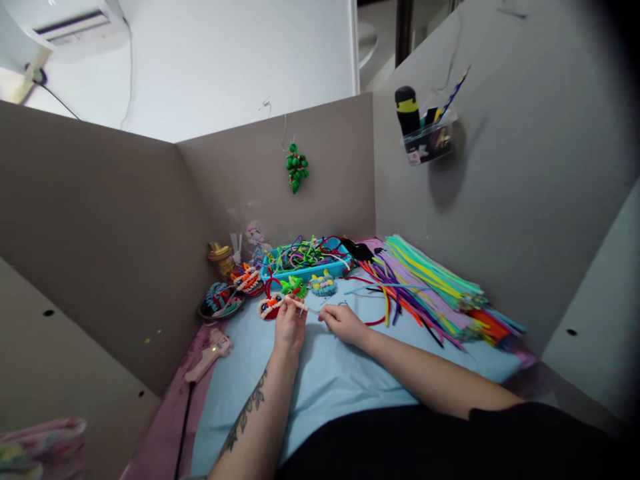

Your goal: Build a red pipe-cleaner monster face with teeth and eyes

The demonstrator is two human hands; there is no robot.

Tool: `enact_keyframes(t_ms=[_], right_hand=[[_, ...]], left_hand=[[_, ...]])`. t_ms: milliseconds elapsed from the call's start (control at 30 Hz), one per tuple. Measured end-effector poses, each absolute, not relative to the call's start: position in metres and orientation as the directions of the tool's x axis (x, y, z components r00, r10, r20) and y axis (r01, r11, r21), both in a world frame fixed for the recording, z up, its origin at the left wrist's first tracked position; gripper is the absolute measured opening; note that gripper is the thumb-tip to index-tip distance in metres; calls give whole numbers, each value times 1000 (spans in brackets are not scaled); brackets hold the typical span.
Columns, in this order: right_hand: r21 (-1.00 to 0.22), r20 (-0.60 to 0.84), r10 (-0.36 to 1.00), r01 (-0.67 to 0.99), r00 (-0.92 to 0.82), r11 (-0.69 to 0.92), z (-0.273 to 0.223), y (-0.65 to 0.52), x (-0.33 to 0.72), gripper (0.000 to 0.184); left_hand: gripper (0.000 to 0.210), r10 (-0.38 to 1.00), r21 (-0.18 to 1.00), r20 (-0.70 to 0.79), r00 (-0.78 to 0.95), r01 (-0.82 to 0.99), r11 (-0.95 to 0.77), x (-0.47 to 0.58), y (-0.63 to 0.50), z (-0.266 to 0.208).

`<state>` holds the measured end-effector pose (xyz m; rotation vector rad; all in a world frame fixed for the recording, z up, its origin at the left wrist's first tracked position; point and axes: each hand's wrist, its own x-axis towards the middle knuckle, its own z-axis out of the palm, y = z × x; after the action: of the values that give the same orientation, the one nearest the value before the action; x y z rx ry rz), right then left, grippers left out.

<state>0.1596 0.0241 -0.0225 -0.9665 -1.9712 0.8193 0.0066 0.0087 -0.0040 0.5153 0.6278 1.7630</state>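
My left hand (291, 327) is closed, pinching a cream-white pipe cleaner (300, 305) at its fingertips. A thin grey strand (313, 311), like bare wire, runs from there to my right hand (345, 324), whose thumb and fingers are pressed together on it. I cannot tell whether strand and pipe cleaner are one piece. Beside my left fingers lies an orange, white and red fuzzy figure (269, 307) with dark eyes. Just behind are a green fuzzy figure (294, 287) and a blue and yellow one (323, 285).
A blue tray (285, 274) of tangled pipe cleaners stands at the back. Bundles of coloured pipe cleaners (430, 273) lie at right. On the left are a dark bowl (235, 312) and a pink glue gun (213, 353) with its cord. Grey panels (320, 140) enclose the table.
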Motion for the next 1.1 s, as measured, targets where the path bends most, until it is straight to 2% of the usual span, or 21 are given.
enact_keyframes(t_ms=[267, 367, 500, 567, 667, 767, 833, 933, 1033, 1100], right_hand=[[-841, 299, 843, 295, -448, 454, -22, 25, 157, 24], [-836, 362, 836, 252, -413, 487, -21, 27, 153, 19], [-827, 448, 819, 183, -358, 532, -15, 25, 149, 30], [-810, 473, 802, 177, -366, 559, -8, 23, 151, 30], [-753, 529, 771, 223, -355, 619, 2, 21, 157, 25], [-692, 570, 761, 320, -309, 648, 8, 20, 163, 20], [-665, 567, 762, 373, -313, 648, 8, 21, 166, 18], [-637, 558, 767, 429, -318, 641, 4, 22, 168, 17], [-628, 568, 766, 443, -300, 639, -1, 26, 166, 17], [-655, 568, 764, 395, -305, 644, -4, 28, 163, 19]], left_hand=[[22, 966, 686, 62, -251, -693, -224, 8, 7, -2], [24, 960, 709, 92, -265, -660, -250, 8, 6, -2], [28, 979, 795, 111, -173, -575, -192, 12, 2, -3], [32, 987, 843, 107, -119, -516, -153, 14, 1, -3], [41, 968, 865, 171, -184, -442, -237, 13, 2, -1], [49, 897, 873, 301, -324, -284, -396, 6, 4, 0], [37, 865, 896, 349, -360, -141, -421, 2, 4, 0], [18, 850, 918, 386, -359, 55, -393, 1, 1, 0], [13, 834, 892, 448, -321, 215, -397, 4, -3, -1], [10, 827, 872, 478, -295, 272, -407, 7, -5, -2]])
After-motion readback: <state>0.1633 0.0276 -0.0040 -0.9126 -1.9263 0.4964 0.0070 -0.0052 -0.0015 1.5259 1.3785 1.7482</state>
